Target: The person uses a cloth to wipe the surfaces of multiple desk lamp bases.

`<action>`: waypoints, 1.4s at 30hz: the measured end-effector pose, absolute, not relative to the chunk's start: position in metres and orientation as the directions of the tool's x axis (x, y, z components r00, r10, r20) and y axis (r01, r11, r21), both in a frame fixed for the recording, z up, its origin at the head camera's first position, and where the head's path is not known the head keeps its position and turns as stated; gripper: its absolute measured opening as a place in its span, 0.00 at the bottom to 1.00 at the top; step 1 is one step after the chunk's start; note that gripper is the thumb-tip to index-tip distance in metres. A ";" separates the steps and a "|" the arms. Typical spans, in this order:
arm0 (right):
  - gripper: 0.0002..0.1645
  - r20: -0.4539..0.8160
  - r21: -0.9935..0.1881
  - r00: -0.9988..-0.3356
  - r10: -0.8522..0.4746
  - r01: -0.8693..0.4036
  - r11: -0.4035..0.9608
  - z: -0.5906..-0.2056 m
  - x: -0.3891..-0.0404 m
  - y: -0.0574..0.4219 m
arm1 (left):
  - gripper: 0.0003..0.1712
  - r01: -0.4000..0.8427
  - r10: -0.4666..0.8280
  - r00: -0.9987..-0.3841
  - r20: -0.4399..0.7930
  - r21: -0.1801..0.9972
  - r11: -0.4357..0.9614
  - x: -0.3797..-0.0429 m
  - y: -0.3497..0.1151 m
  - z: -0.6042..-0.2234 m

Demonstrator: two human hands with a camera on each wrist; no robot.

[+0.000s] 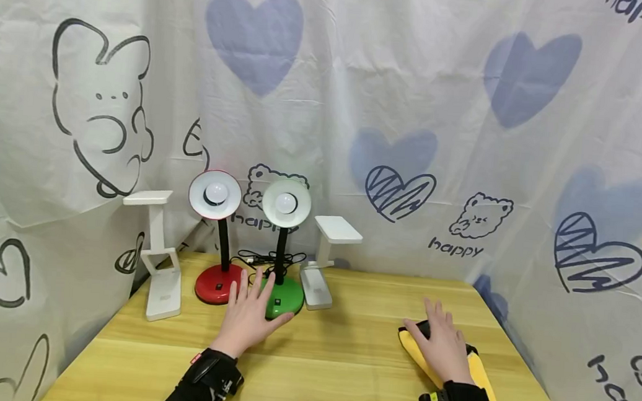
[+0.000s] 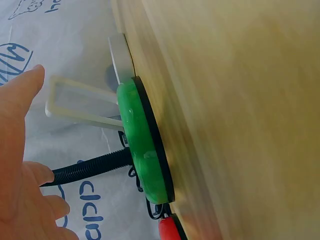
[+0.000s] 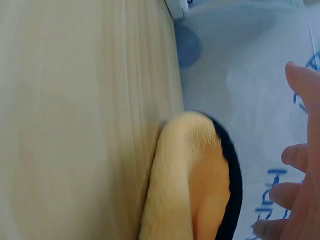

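My left hand [image 1: 248, 319] hovers with fingers spread in front of a green desk lamp [image 1: 290, 298]. Its fingertips overlap the lamp base in the head view; the left wrist view shows the hand beside the black flexible neck [image 2: 95, 166], and contact there cannot be told. A red desk lamp [image 1: 215, 285] stands just left of the green one. Over at the right, my right hand [image 1: 445, 346] is held with loosely extended fingers above a yellow plush item with black edging [image 3: 172, 185]. The right wrist view shows a gap between the fingers and that item, whose exact kind is unclear.
Two white folding lamps flank the coloured ones, one at the far left [image 1: 163, 295] and one at the right [image 1: 317, 286]. Black cables [image 1: 263, 258] lie behind the lamps. Patterned curtains [image 1: 408, 76] surround the wooden table [image 1: 343, 363] at the back and sides.
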State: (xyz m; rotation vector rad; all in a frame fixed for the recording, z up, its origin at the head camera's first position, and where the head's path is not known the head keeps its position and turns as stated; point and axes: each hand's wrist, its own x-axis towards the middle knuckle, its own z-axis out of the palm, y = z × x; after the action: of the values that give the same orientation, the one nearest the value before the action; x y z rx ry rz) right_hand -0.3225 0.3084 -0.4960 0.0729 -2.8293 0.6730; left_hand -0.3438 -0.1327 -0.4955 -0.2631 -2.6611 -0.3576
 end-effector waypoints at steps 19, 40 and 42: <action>0.58 0.006 -0.567 -0.989 0.146 0.117 0.815 -0.484 -0.308 0.395 | 0.40 0.335 0.204 -0.905 0.373 0.329 0.883 -0.348 -0.126 -0.486; 0.30 -0.263 -0.602 -0.961 0.080 0.229 0.765 -0.482 -0.299 0.420 | 0.31 0.390 0.349 -0.921 0.174 0.383 0.838 -0.390 -0.072 -0.457; 0.23 -0.251 -0.627 -0.965 0.071 0.218 0.748 -0.485 -0.299 0.417 | 0.30 0.407 0.363 -0.913 0.185 0.362 0.839 -0.392 -0.066 -0.458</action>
State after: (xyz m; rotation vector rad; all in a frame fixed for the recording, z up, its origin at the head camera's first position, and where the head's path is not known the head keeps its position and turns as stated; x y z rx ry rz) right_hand -0.2995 0.4167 -0.4847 -0.2627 -3.1334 1.1687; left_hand -0.3915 -0.0663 -0.4582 -0.6106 -2.9070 -0.6090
